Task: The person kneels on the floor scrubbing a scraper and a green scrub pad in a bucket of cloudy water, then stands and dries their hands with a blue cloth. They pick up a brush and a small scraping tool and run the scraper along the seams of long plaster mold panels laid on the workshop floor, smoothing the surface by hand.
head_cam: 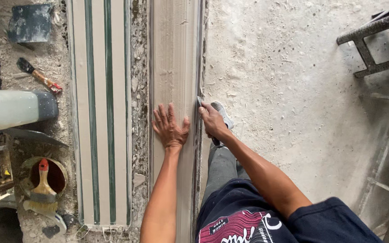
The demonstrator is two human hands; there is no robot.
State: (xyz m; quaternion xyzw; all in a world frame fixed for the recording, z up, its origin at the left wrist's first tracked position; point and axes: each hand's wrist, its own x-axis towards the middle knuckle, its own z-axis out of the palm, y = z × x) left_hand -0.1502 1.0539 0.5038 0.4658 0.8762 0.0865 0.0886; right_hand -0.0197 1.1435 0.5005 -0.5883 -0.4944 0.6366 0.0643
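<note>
My left hand (pixel 169 127) lies flat, fingers spread, on a long beige tile (pixel 173 54) set in mortar and running away from me. My right hand (pixel 211 119) grips the tile's right edge, fingers curled over it, a small grey object at the fingertips. My leg in grey trousers and a grey shoe (pixel 223 114) stand just right of the tile.
A second beige tile with green stripes (pixel 99 112) lies to the left. Beyond it are a paintbrush (pixel 41 191) across a round bucket (pixel 58 175), a scraper with a red handle (pixel 39 76), a dark tub (pixel 30 22) and a white pipe (pixel 10 108). A metal frame (pixel 374 40) stands at upper right on rough concrete.
</note>
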